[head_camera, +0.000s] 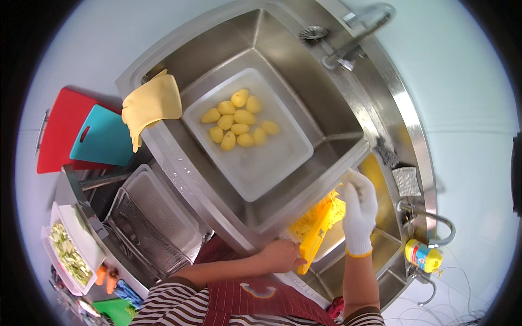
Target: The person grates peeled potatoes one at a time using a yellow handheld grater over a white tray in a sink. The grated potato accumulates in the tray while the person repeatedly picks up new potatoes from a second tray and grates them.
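Observation:
My bare left hand [281,256] grips the lower end of a yellow plastic hand grater [316,240], which tilts over the sink to the right. Against the grater's upper part lies a heap of yellow shreds [308,220], above a pale tray [328,246]. My right hand [359,210], in a white knit glove with a yellow cuff edge, is beside the grater's top end and the shreds. Its fingers are curled, and whether they hold a piece is hidden. Several peeled potatoes [244,117] lie in cloudy water inside a white plastic tub [281,173] in the large steel sink [228,61].
Yellow rubber gloves [153,100] hang over the sink's left rim. Faucets [359,38] [442,228], a scouring pad [406,181] and a yellow bottle [423,256] line the back. At left are red [57,134] and teal [104,136] cutting boards, a cut-vegetable container [51,248] and carrots [111,281].

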### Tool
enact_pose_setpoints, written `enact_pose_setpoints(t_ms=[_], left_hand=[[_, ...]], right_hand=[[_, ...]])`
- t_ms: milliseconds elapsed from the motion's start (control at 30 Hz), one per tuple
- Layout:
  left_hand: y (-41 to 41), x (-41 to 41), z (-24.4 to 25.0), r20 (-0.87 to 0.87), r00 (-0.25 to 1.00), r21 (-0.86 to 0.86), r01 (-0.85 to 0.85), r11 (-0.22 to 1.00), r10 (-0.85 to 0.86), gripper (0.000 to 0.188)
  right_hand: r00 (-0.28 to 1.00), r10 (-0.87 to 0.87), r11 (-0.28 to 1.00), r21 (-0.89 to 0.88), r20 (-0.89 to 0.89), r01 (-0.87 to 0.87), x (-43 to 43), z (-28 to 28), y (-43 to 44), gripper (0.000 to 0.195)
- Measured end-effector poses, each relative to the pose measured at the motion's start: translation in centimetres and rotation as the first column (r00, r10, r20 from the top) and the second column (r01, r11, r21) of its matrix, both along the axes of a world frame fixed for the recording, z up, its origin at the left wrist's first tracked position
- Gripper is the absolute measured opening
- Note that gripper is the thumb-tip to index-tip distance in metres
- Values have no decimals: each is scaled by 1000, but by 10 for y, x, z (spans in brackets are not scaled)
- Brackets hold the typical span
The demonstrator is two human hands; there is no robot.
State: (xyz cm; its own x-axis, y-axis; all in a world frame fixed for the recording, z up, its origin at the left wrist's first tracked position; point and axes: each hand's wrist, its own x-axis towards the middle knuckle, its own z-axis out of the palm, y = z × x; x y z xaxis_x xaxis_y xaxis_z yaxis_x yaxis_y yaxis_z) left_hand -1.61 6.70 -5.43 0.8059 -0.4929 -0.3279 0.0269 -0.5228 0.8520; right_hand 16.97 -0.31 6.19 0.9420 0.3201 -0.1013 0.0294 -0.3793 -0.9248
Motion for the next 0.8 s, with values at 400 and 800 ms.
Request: enact_pose_setpoints(t_ms=[400,800], left_hand=[[1,3,0,-39,988,-277,-157,948,153,50],[0,6,-9,-157,977,-395,-195,898,144,39]], right_hand=[[771,626,428,-774,-118,-466,73,-165,211,43],[751,578,206,-833,-320,-513,82,-228,286,66]])
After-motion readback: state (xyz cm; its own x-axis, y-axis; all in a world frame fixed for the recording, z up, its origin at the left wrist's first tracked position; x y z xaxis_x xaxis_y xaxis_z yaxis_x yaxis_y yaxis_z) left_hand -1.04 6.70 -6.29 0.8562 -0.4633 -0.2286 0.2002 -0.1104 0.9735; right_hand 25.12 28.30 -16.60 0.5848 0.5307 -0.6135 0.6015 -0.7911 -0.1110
